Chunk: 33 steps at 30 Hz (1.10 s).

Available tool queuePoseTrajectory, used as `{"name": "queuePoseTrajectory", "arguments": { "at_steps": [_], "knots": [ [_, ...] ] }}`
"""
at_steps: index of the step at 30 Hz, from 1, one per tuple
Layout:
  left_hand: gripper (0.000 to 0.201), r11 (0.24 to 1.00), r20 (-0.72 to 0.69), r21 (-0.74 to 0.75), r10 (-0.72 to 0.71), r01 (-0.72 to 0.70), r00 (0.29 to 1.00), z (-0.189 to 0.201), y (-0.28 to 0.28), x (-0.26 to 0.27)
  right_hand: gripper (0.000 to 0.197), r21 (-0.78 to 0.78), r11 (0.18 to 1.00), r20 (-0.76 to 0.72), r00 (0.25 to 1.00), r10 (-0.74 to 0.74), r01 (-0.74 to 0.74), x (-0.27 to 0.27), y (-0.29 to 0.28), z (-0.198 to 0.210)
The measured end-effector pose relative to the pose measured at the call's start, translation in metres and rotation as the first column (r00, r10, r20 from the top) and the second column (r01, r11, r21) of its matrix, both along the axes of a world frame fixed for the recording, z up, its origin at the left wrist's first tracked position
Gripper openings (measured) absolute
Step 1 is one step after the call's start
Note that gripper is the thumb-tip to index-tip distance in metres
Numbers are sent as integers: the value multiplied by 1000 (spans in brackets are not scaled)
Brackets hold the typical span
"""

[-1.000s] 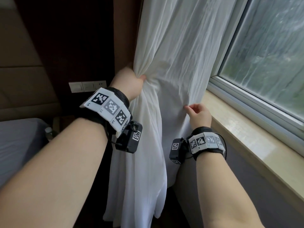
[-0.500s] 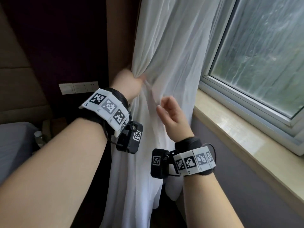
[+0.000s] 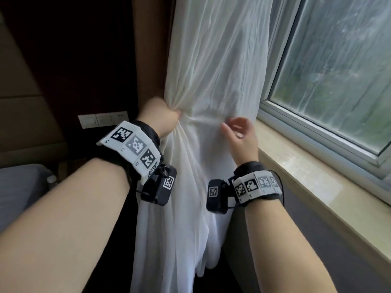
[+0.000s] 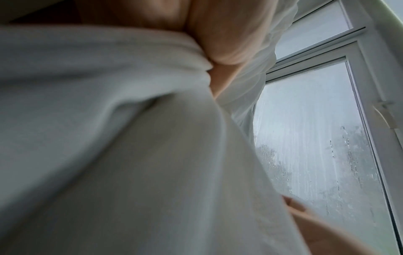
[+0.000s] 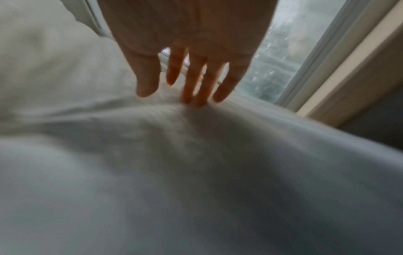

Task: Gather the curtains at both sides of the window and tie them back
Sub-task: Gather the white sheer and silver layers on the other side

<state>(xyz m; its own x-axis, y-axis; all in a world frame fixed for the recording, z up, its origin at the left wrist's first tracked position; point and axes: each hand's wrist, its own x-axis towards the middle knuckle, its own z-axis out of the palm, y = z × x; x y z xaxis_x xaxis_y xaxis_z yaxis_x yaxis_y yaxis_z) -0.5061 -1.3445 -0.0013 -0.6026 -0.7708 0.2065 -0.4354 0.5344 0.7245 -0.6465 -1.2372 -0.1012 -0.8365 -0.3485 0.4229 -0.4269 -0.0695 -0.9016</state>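
A white sheer curtain (image 3: 213,66) hangs at the left side of the window (image 3: 338,70), bunched at waist height. My left hand (image 3: 163,117) grips the gathered folds at the curtain's left edge; in the left wrist view its fingers (image 4: 222,39) are curled round the cloth (image 4: 109,138). My right hand (image 3: 239,134) is at the curtain's right edge with loosely bent fingers. In the right wrist view its straight fingertips (image 5: 196,93) touch a fold of the curtain (image 5: 196,155) without closing on it. No tie-back shows.
A stone window sill (image 3: 306,176) runs along the right below the white frame (image 3: 317,132). A dark wood panel (image 3: 84,60) with wall switches (image 3: 103,121) stands left of the curtain. A grey bed corner (image 3: 19,187) sits at lower left.
My right hand let go of the curtain's right edge, swung left across the cloth, and has now moved back to the right edge with fingers loose. My left hand kept its grip.
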Motion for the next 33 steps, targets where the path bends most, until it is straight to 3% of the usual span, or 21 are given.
{"name": "queuePoseTrajectory", "arguments": {
  "at_steps": [2, 5, 7, 9, 11, 15, 19, 23, 26, 28, 31, 33],
  "knots": [
    [39, 1000, -16, 8, 8, -8, 1000, -2, -1, 2, 64, 159, 969, -9, 981, -192, 191, -16, 1, -4],
    [37, 1000, -49, 17, 20, -19, 999, -5, -1, 5, 102, 348, 925, -266, 962, -63, 156, -20, -10, 3],
    [38, 1000, -67, 15, 21, -20, 998, -5, 0, 7, 114, 304, 950, -249, 969, 9, 69, -21, -21, 12],
    [39, 1000, -79, 11, 18, -17, 997, -5, 1, 8, 105, 190, 981, -57, 998, 36, -25, -24, -30, 24],
    [40, 1000, -84, 14, 23, -22, 996, -5, 0, 9, 73, 166, 986, 67, 998, -19, 8, -30, -37, 31],
    [38, 999, -83, 7, 38, -38, 996, -6, -5, 12, 19, 93, 977, 31, 980, -196, 192, -38, -32, 14],
    [37, 999, -77, 4, 39, -39, 996, -7, -9, 12, 21, -12, 968, 38, 967, -250, 251, -36, -16, 2],
    [38, 999, -75, 21, 30, -29, 997, -8, -7, 8, 5, 22, 962, -90, 959, -269, 272, -31, 5, 3],
    [39, 1000, -62, 15, 16, -15, 998, -9, -5, 5, 10, 158, 950, -194, 952, -238, 269, -26, 15, 9],
    [41, 1000, -65, 18, 7, -6, 998, -8, -4, 4, 15, 134, 962, -216, 955, -206, 237, -21, 15, 17],
    [42, 1000, -80, 23, -6, 8, 997, -9, -2, 4, 58, 51, 990, -207, 971, -121, 134, -9, 7, 33],
    [42, 999, -86, 30, -9, 12, 996, -9, -1, 6, 85, 71, 997, -46, 998, -39, 43, -7, -5, 48]
  ]
}}
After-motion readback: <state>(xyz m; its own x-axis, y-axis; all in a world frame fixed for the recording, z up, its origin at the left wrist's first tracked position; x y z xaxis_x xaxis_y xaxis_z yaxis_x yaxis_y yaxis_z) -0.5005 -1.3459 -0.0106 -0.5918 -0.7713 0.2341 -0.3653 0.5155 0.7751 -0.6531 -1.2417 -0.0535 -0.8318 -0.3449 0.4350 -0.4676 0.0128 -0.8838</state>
